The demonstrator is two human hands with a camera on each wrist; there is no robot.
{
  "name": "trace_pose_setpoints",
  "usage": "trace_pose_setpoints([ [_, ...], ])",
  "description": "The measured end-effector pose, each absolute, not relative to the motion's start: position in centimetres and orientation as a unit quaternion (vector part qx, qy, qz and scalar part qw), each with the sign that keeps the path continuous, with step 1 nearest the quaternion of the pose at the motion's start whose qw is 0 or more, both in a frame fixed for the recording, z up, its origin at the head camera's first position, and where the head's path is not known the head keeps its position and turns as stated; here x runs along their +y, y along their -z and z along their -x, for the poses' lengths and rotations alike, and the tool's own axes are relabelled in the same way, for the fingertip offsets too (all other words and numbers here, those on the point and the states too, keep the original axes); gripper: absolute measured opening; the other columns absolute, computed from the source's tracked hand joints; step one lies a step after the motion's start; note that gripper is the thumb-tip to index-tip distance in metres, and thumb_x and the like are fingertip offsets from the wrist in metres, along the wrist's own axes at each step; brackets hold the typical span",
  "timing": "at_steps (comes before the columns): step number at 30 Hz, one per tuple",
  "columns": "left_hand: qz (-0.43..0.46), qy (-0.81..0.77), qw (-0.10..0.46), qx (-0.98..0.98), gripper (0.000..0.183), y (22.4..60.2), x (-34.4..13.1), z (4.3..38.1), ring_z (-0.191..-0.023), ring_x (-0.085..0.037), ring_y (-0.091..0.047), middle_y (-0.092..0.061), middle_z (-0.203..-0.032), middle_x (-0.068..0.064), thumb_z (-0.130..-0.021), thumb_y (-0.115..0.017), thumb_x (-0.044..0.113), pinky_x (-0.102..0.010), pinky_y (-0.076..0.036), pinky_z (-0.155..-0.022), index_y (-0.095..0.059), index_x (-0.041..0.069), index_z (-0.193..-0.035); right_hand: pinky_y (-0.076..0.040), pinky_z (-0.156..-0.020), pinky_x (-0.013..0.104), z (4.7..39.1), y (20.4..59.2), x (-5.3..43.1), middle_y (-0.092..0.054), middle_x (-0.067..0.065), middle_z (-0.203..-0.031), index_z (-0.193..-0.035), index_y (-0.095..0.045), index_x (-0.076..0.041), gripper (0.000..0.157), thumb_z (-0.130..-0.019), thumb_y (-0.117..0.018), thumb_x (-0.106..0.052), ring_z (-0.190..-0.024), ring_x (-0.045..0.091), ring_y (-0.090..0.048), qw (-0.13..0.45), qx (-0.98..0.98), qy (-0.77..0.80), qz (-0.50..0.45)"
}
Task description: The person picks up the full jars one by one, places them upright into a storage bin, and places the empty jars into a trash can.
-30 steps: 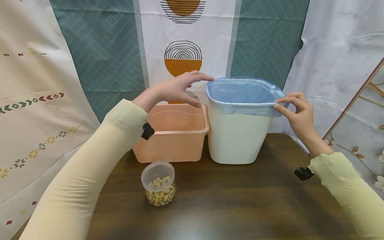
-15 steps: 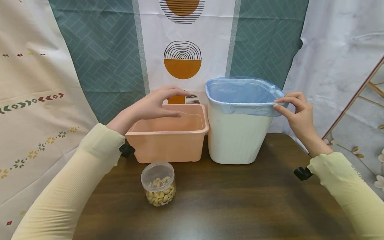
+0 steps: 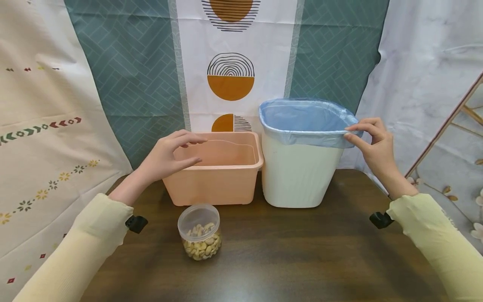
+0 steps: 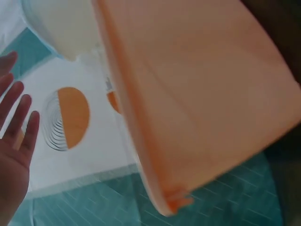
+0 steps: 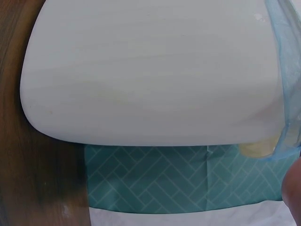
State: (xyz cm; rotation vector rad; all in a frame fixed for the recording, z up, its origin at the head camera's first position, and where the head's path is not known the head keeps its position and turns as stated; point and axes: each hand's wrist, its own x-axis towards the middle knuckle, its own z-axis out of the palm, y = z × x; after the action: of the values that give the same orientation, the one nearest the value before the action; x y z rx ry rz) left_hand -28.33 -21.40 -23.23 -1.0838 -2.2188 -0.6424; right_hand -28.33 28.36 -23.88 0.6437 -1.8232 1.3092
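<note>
My left hand point(image 3: 164, 157) hovers in the air at the near left of a peach plastic bin point(image 3: 213, 184), fingers loosely extended and thumb apart, holding nothing. In the left wrist view its fingers point(image 4: 19, 120) are spread beside the bin's rim. My right hand point(image 3: 377, 147) pinches the folded-over edge of a blue trash bag point(image 3: 309, 115) at the front right corner of a white trash can point(image 3: 302, 178). The bag lines the can and hangs over its rim all round. Only a bit of that hand point(image 5: 292, 193) shows in the right wrist view.
A clear lidded jar point(image 3: 200, 235) partly filled with pale nuts stands in front of the peach bin on the dark wooden table point(image 3: 286, 256). Patterned cloth point(image 3: 320, 50) hangs behind, with more fabric at both sides.
My left hand has moved left and down from the trash can's left rim to the peach bin's left side. The right hand keeps its pinch on the trash bag's edge.
</note>
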Motion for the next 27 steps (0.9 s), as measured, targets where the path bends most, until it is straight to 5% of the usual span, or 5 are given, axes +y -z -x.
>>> trace_pose_setpoints([
  [7, 0.391, 0.242, 0.319, -0.828, 0.051, 25.4, -23.7, 28.2, -0.105, -0.016, -0.06, -0.068, -0.119, -0.003, -0.075, -0.084, 0.005, -0.017, -0.045, -0.088, -0.068, 0.013, -0.123, -0.039, -0.089, 0.014, 28.2, 24.0, 28.4, -0.054, -0.014, -0.1, -0.101, -0.07, 0.012, 0.015, -0.087, -0.066, 0.009, -0.101, 0.002, -0.048, 0.391, -0.72, -0.519, -0.242],
  [15, 0.351, 0.188, 0.308, -0.864, 0.053, 28.0, -26.1, 28.1, -0.122, -0.029, -0.056, -0.067, -0.125, -0.005, -0.073, -0.087, 0.013, -0.05, -0.049, -0.095, -0.069, 0.017, -0.123, -0.039, -0.088, 0.014, 28.4, 23.9, 28.4, -0.054, -0.014, -0.099, -0.099, -0.07, 0.013, 0.014, -0.086, -0.066, 0.01, -0.101, 0.002, -0.048, 0.399, -0.714, -0.519, -0.25],
  [22, 0.331, 0.166, 0.332, -0.868, 0.054, 29.5, -27.4, 28.1, -0.098, -0.017, -0.055, -0.068, -0.117, -0.003, -0.071, -0.088, 0.011, -0.033, -0.044, -0.074, -0.07, 0.019, -0.121, -0.039, -0.089, 0.014, 28.5, 24.1, 28.4, -0.054, -0.014, -0.1, -0.1, -0.07, 0.012, 0.015, -0.086, -0.066, 0.01, -0.101, 0.002, -0.048, 0.395, -0.717, -0.519, -0.247],
  [27, 0.318, 0.18, 0.346, -0.864, 0.052, 30.3, -27.9, 28.1, -0.099, -0.019, -0.054, -0.068, -0.114, -0.003, -0.071, -0.087, 0.009, -0.032, -0.041, -0.078, -0.072, 0.018, -0.119, -0.039, -0.089, 0.014, 28.7, 24.2, 28.5, -0.054, -0.014, -0.1, -0.1, -0.07, 0.013, 0.015, -0.086, -0.066, 0.01, -0.101, 0.002, -0.048, 0.397, -0.714, -0.521, -0.248],
])
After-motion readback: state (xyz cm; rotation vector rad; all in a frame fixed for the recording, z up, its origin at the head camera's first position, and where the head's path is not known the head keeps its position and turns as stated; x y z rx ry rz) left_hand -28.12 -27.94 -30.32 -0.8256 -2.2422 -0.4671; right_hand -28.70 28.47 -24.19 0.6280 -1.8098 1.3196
